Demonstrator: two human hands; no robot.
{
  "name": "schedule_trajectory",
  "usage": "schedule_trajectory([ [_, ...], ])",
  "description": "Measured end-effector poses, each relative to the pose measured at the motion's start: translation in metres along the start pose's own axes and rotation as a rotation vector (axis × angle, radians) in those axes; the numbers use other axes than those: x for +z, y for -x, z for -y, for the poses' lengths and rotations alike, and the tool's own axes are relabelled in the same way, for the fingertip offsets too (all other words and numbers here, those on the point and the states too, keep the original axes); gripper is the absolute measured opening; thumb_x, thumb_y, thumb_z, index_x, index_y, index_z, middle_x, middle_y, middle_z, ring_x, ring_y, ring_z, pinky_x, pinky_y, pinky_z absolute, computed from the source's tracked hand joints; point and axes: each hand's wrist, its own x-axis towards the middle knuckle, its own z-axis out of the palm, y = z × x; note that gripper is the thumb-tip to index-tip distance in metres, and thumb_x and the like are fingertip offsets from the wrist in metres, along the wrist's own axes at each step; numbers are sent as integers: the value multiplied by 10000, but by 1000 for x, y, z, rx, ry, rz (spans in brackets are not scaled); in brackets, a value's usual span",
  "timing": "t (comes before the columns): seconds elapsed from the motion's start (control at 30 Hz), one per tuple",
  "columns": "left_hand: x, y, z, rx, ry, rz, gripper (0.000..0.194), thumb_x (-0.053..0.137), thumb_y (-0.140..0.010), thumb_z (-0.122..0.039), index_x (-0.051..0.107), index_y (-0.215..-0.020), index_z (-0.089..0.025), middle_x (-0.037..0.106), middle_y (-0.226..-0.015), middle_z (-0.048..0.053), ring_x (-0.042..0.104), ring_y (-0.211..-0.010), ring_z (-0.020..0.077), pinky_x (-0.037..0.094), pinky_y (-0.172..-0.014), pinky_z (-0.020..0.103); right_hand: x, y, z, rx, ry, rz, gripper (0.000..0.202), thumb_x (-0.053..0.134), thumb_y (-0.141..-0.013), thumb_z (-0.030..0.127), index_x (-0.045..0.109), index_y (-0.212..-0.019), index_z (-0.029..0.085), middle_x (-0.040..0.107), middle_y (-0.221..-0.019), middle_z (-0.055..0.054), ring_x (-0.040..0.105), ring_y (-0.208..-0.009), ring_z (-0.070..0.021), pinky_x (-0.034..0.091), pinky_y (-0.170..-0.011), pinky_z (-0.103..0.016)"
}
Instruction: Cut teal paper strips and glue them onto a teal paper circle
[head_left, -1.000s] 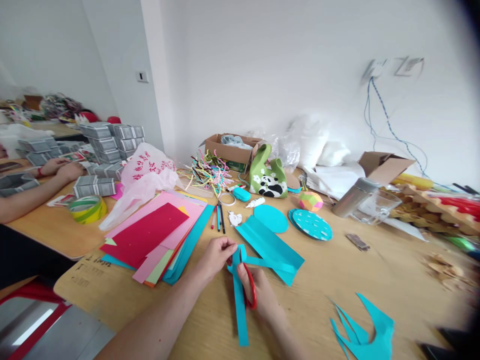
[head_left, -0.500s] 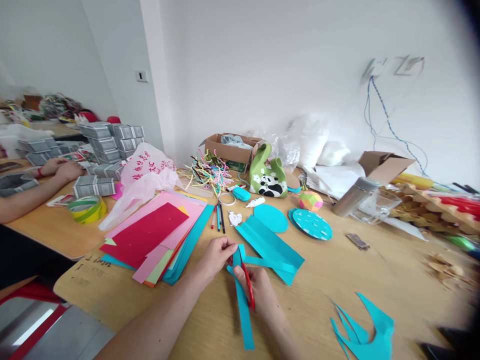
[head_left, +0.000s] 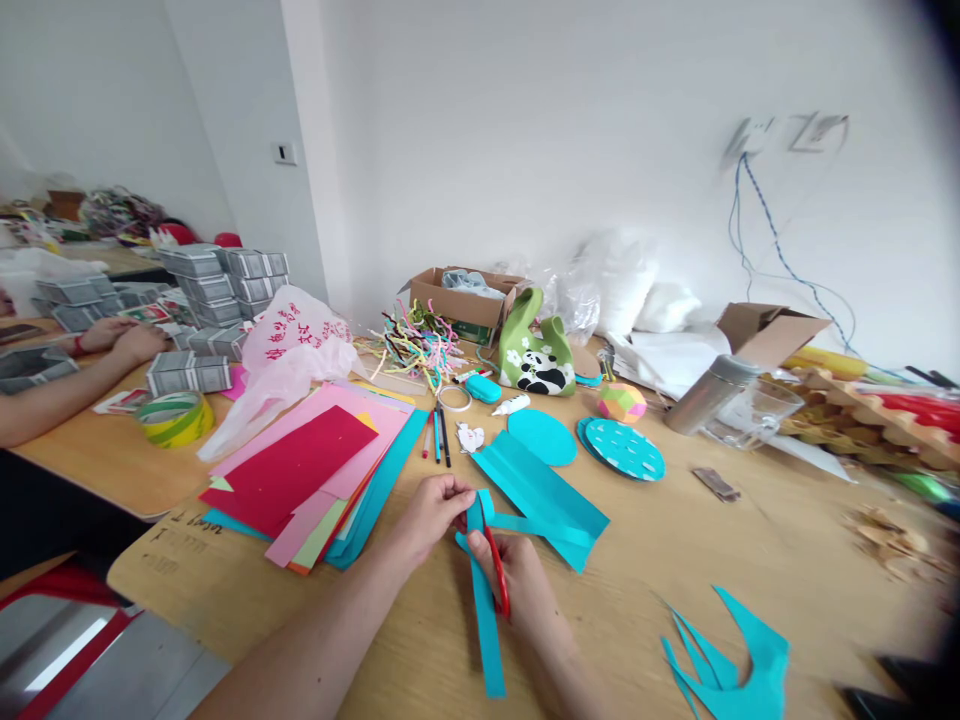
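Note:
My left hand (head_left: 439,508) pinches the upper end of a blue paper strip (head_left: 486,630) near the centre of the view. Red-handled scissors (head_left: 498,575) are gripped in my right hand (head_left: 517,580), their blades pointing up at the strip's upper part, just right of my left fingertips. One narrow band of the blue paper runs off to the right, over a folded blue sheet (head_left: 532,490). The long piece hangs down past my right thumb toward the table front. How far the blades are apart is too small to tell.
Stacked coloured paper (head_left: 300,470) lies left. Beyond are pens (head_left: 437,436), a blue disc (head_left: 541,437), a patterned disc (head_left: 624,448) and a panda bag (head_left: 536,355). Blue scraps (head_left: 739,665) lie front right, a steel flask (head_left: 711,393) back right. Another person's hands (head_left: 127,338) rest far left.
Both hands and the scissors keep nearly the same place. The lower end of the hanging blue strip has shifted very slightly left.

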Motion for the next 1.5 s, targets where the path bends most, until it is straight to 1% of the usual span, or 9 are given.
schedule_trajectory([
  [0.53,-4,-1,-3,-24,31,10,283,768,-618,-385,634,-678,-142,595,-578,-7,520,-514,107,388,-525,239,1,2,2,29,-127,6,600,522,-727,741,359,-511,205,332,-420,52,255,-410,-69,167,-401,-225],
  [0.6,-7,-3,-5,-18,56,-10,292,776,-611,-387,625,-676,-146,585,-565,-14,509,-499,99,379,-505,228,0,5,6,43,-178,-94,588,507,-741,739,443,-535,192,389,-397,38,312,-373,-83,206,-384,-224],
  [0.73,-14,-7,-5,-11,127,-50,313,784,-612,-401,615,-711,-157,569,-563,-33,504,-479,86,375,-479,212,-12,11,13,-22,-320,-551,523,497,-812,662,561,-661,165,472,-475,14,415,-435,-113,308,-423,-227],
  [0.8,-15,-8,-5,-14,162,-55,321,792,-611,-399,614,-729,-160,574,-572,-35,516,-480,87,386,-478,212,-19,11,15,-64,-328,-639,476,520,-823,617,566,-674,168,496,-531,3,449,-501,-126,350,-472,-234],
  [1.07,-10,-5,-8,21,229,-61,346,832,-576,-366,634,-755,-146,622,-639,-13,575,-545,105,443,-528,223,-9,-1,12,-55,-145,-233,339,709,-661,457,563,-689,152,521,-604,2,427,-566,-131,360,-537,-257],
  [1.2,-8,-4,-9,46,221,-56,390,783,-648,-430,653,-894,-156,643,-727,11,599,-615,137,484,-606,275,-8,0,11,-51,-169,-219,289,668,-675,408,515,-612,171,457,-541,29,375,-510,-108,308,-483,-241],
  [1.3,-5,-4,-2,161,-46,-81,391,712,-728,-449,658,-1012,-186,668,-887,66,626,-806,209,490,-745,346,-22,0,10,-30,-259,-451,336,680,-676,471,552,-648,163,486,-548,26,386,-496,-106,329,-476,-236],
  [1.4,4,-4,10,375,-572,-77,294,737,-706,-411,700,-915,-207,660,-958,103,559,-995,283,417,-892,402,-37,-2,6,-65,-368,-712,361,688,-696,505,568,-688,165,501,-565,32,406,-506,-105,348,-494,-230],
  [1.5,15,-3,20,487,-990,-10,352,742,-690,-444,695,-933,-193,626,-983,113,495,-1038,315,376,-926,439,-44,-6,0,-122,-439,-786,363,698,-698,508,568,-683,169,503,-566,36,421,-518,-109,354,-502,-228],
])
